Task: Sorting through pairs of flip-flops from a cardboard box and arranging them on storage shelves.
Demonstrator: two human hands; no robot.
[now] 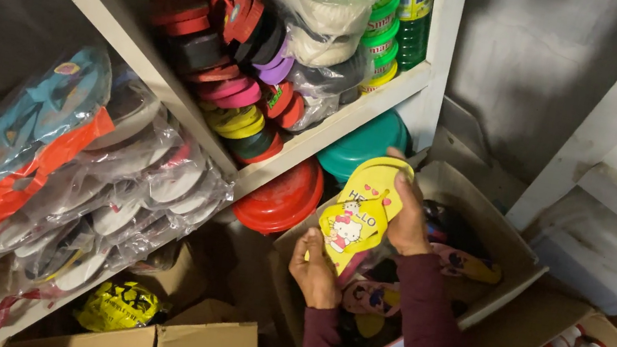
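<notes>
Yellow flip-flops point(359, 210) are already lifted clear of the open cardboard box point(507, 250), clamped between left hand point(315, 270) fingers and right hand point(408, 222) fingers, other sandals still lying inside.

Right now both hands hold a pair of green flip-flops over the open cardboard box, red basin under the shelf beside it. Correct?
One thing is off: the flip-flops are yellow, not green. The head view shows the left hand at their lower end and the right hand along their right edge, over the open cardboard box, with the red basin under the shelf beside it.
</notes>
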